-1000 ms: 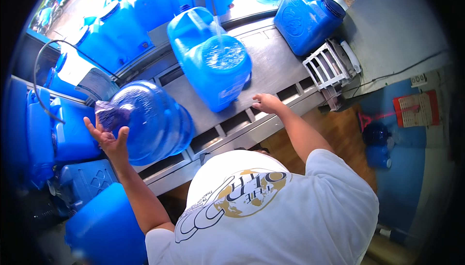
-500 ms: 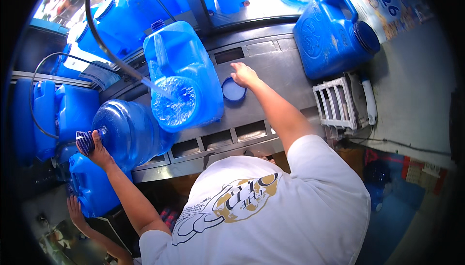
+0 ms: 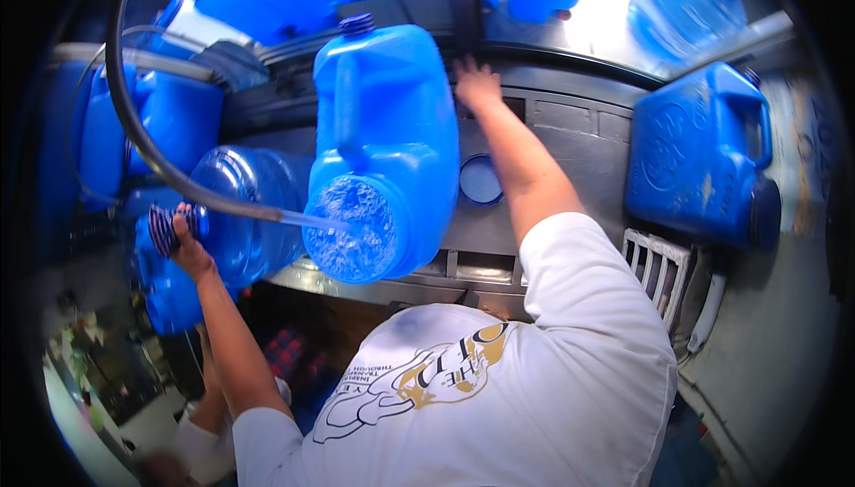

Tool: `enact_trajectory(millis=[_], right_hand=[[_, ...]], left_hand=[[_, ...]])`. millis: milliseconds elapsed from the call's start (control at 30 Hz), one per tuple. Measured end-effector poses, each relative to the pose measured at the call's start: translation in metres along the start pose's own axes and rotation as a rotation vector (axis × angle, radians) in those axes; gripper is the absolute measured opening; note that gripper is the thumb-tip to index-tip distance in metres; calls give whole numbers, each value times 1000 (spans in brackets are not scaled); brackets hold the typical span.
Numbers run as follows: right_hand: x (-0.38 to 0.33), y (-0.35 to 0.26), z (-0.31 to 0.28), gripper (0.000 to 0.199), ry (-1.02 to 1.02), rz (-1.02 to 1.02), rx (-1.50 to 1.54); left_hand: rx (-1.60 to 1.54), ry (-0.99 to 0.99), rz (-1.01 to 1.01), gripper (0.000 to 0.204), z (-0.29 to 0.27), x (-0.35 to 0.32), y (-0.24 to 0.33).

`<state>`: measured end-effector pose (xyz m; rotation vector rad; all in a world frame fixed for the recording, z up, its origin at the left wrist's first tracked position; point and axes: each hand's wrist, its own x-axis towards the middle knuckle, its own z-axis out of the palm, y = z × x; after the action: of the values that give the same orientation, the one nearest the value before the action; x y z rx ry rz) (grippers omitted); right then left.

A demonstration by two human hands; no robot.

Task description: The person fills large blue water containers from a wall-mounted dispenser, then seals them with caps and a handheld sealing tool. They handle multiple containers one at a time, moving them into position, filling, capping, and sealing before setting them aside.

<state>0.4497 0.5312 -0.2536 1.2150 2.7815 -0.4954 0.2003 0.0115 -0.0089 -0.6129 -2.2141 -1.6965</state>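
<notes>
My left hand [image 3: 191, 251] is closed at the neck of a clear blue round water bottle [image 3: 245, 180], which lies on its side. A dark blue-and-white striped piece [image 3: 165, 231] sits at its mouth; I cannot tell whether it is a cap or cloth. My right hand [image 3: 478, 85] has its fingers spread at the back of the metal counter, by the window frame, holding nothing. Between my arms stands a blue jerrycan [image 3: 392, 149] with churning water in its wide mouth. A stream runs into it from a dark hose [image 3: 183, 184]. A round blue lid [image 3: 481, 178] lies beside it.
Another blue jerrycan [image 3: 695, 158] stands at the right, near a white rack [image 3: 655, 269]. More blue containers [image 3: 178, 122] are at the left and behind the window. Below my left arm are another person's arm [image 3: 209, 389] and a blue jug [image 3: 169, 296].
My right hand has moved from beside the lid to the back of the counter. The view has shifted. The other person's hand has left the lower blue jug. Water still runs.
</notes>
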Motion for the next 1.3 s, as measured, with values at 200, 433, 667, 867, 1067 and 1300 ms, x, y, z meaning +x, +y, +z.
enact_trajectory(millis=[200, 433, 667, 867, 1067, 1300], right_hand=[[15, 17, 29, 63, -213, 182, 134], [52, 35, 74, 68, -165, 248, 754], [44, 34, 65, 68, -38, 317, 1094], [35, 21, 41, 64, 47, 227, 909], [20, 9, 35, 56, 194, 189, 724], [13, 3, 32, 52, 320, 95, 691]], left_hand=[[-20, -9, -33, 59, -10, 1, -11], [-53, -27, -10, 54, 0, -5, 2], [-77, -27, -57, 50, 14, -10, 23], [-47, 25, 58, 55, 23, -14, 33], [-40, -38, -23, 55, 12, -8, 20], [-64, -4, -5, 46, 0, -3, -3]])
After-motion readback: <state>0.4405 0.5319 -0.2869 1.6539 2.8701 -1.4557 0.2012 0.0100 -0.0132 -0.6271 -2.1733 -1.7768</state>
